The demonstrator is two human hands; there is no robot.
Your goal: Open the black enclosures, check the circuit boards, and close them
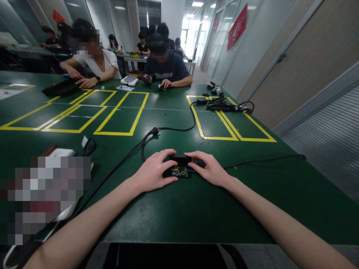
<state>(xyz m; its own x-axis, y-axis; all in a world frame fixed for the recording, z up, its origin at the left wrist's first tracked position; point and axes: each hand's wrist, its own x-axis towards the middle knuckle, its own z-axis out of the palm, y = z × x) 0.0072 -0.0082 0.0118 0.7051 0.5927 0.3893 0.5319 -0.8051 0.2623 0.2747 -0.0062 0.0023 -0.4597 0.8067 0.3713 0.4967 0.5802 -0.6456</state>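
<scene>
**Electronics held between two hands at the table's near edge**

Device first: a small black device [181, 161] lies on the green table [196, 213], close to the near edge and straight ahead of the person. Its lower face is open, showing a green circuit board [179, 173] with small yellow and red parts. It looks light and rigid, a hard plastic shell that will not flex. The bare board, though, is probably the delicate part, easily scratched or stressed by a pressing finger. The safest hold seems to be on the black casing at its two short ends, keeping fingertips off the board.

The left hand [154, 171] wraps the device's left end, fingers curled over the top edge and thumb tucked under the lower edge, a narrow grip closed on the casing. The right hand [209, 169] mirrors it on the right end, fingers bent over the top. Its thumb is mostly hidden, so I cannot tell how firmly that side presses. Both wrists rest low on the table.

A black cable [168, 129] loops just beyond the hands, not touching the device. A thinner lead [263, 160] runs off to the right. Yellow tape rectangles [123, 112] mark the table farther out. Other people sit at work on the far side, well apart.
</scene>
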